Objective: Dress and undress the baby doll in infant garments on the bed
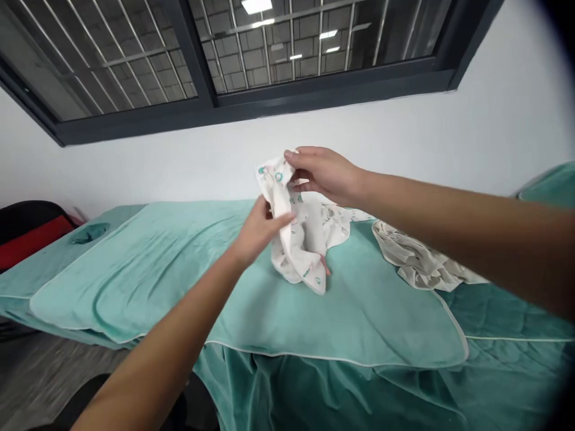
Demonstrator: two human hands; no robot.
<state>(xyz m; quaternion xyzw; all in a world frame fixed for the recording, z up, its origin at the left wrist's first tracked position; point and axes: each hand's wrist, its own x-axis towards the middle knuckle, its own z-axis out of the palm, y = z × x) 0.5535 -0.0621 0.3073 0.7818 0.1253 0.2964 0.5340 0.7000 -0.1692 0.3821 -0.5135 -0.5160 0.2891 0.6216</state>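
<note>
A soft white cloth piece with small green and pink prints, perhaps a baby garment, is partly lifted above the bed. At its upper edge, my right hand pinches the fabric between thumb and fingers. My left hand grips its left side lower down, thumb in front and the other fingers hidden behind the folds. The lower part hangs in loose folds close to the turquoise cover, and a further part trails to the right behind my right wrist. A small pinkish bit shows at the lower fold.
On the right, a crumpled off-white cloth lies on the bed, partly behind my right forearm. A black and red item stands at the far left, near a hole in the bed cover. Behind the bed are a white wall and a barred window.
</note>
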